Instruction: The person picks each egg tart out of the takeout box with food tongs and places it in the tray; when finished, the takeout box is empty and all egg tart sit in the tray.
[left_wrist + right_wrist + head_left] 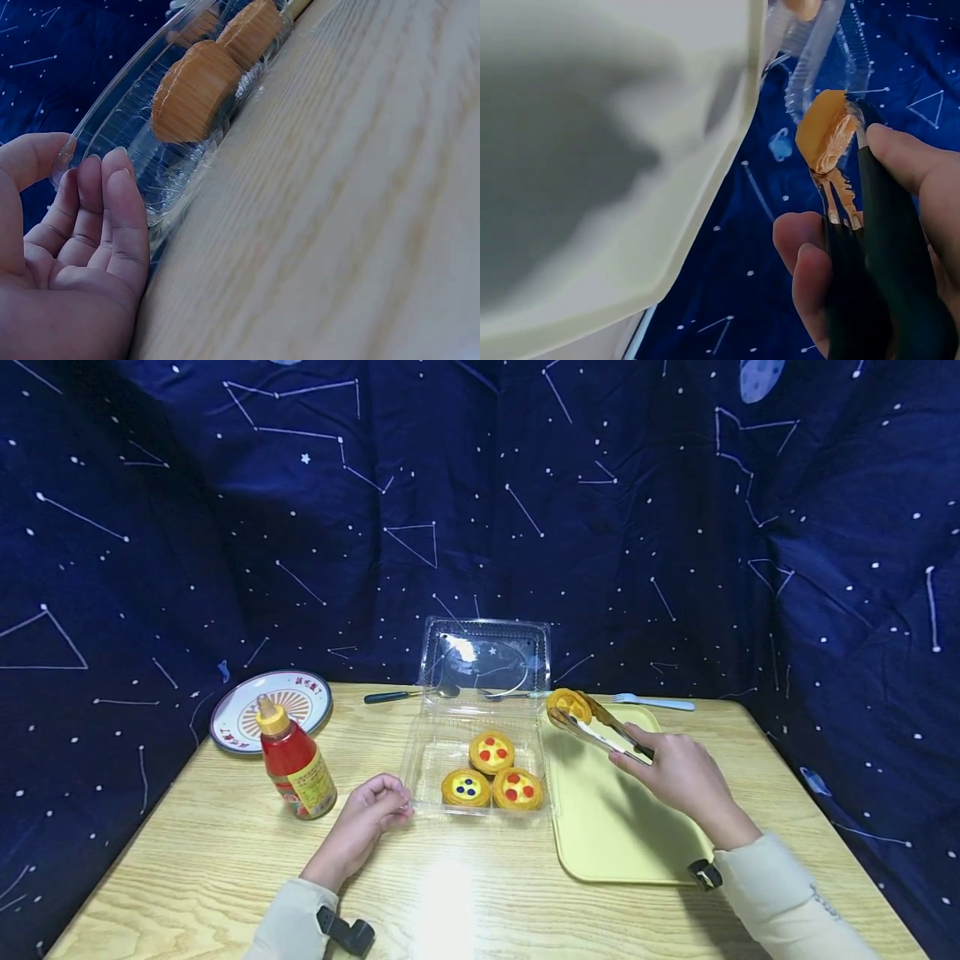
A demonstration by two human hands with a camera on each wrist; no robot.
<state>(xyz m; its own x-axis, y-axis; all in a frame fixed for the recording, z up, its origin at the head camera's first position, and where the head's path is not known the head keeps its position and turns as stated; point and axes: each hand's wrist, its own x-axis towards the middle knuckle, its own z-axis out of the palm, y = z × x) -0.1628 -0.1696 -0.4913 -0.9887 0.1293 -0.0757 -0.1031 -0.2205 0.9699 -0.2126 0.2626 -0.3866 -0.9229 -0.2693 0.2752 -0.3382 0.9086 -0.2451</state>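
My right hand (675, 774) grips metal tongs (600, 732) that pinch a yellow tart (568, 703) above the far left corner of the yellow tray (622, 827). In the right wrist view the tongs (870, 255) clamp the tart (826, 135). A clear plastic clamshell box (480, 752) stands with its lid up and holds three tarts (491, 752) with red or blue dots. My left hand (371, 810) rests on the table at the box's front left corner, fingers loosely curled; in the left wrist view its fingertips (112, 195) touch the box rim (172, 187).
A red sauce bottle (294, 762) with a yellow cap stands left of my left hand. A patterned plate (272, 710) lies at the back left. A spoon (408, 695) and a blue-handled fork (652, 701) lie along the far edge. Dark starry cloth surrounds the wooden table (465, 893).
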